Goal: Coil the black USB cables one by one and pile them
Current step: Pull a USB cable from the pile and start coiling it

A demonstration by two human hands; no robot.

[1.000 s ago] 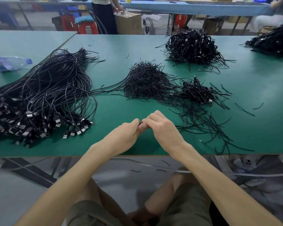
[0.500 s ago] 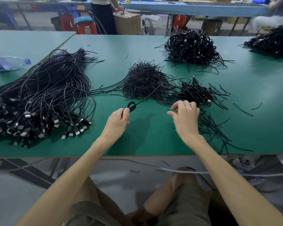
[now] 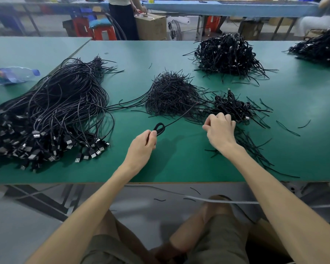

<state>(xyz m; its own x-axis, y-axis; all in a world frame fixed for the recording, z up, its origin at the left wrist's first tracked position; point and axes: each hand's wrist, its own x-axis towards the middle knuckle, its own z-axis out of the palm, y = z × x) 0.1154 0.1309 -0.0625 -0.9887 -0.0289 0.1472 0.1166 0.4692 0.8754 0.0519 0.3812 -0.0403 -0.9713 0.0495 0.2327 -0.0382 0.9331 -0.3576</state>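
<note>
Left hand (image 3: 142, 147) pinches a small coiled cable (image 3: 159, 128) between thumb and fingers, raised just off the green table (image 3: 179, 164). A thin strand runs from the loop toward the tie pile (image 3: 171, 94). Right hand (image 3: 220, 130) is at the near edge of the small coiled pile (image 3: 231, 106), fingers curled (can't tell if they grip anything). Uncoiled cable heap (image 3: 55, 111) lies far left, well apart. Bigger coiled pile (image 3: 227, 52) at back.

Head view: worn on the head, faces forward and down.
Near: table (image 3: 179, 168) edge, left hand (image 3: 141, 147), right hand (image 3: 220, 132).
Far: bench (image 3: 236, 8) at 12 o'clock.
</note>
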